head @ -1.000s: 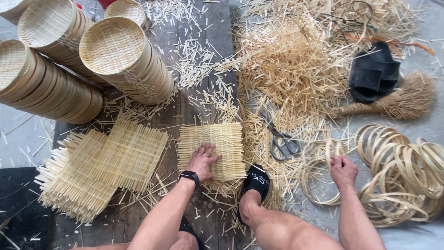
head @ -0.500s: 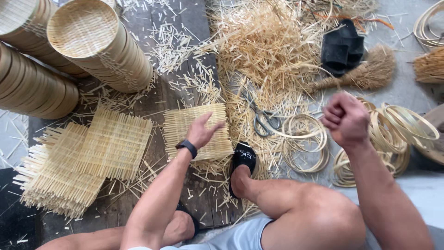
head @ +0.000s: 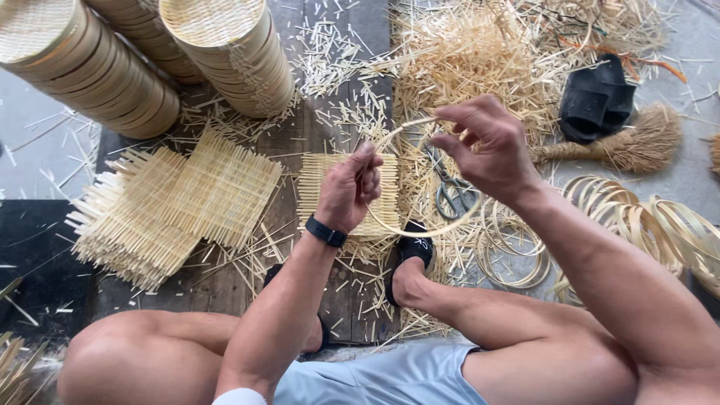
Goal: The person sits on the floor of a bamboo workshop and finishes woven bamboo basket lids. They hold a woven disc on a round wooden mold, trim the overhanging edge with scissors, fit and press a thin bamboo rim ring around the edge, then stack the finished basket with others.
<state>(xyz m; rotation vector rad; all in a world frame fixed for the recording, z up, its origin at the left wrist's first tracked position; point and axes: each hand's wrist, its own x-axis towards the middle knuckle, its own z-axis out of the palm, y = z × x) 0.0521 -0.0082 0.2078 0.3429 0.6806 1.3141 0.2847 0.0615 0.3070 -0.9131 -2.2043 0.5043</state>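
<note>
Thin pale bamboo hoop [head: 420, 225], smooth and matt, pinched between bare hands at centre frame. Woven bamboo mat [head: 349, 191] beneath, straw-coloured, rough with splayed ends. Dark weathered wooden planks [head: 352, 292], dull and grainy, under loose splinters. Metal scissors [head: 450, 191], grey and faintly shiny. Matt black rubber sandals [head: 596, 101] upper right. Coarse straw brush [head: 637, 142] beside.

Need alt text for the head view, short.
Seen from above, a seated person holds a thin bamboo hoop between the left hand and right hand, above a square woven bamboo mat on a wooden board. Around them lie stacked round baskets, a pile of woven mats, scissors, loose hoops and bamboo scraps.
</note>
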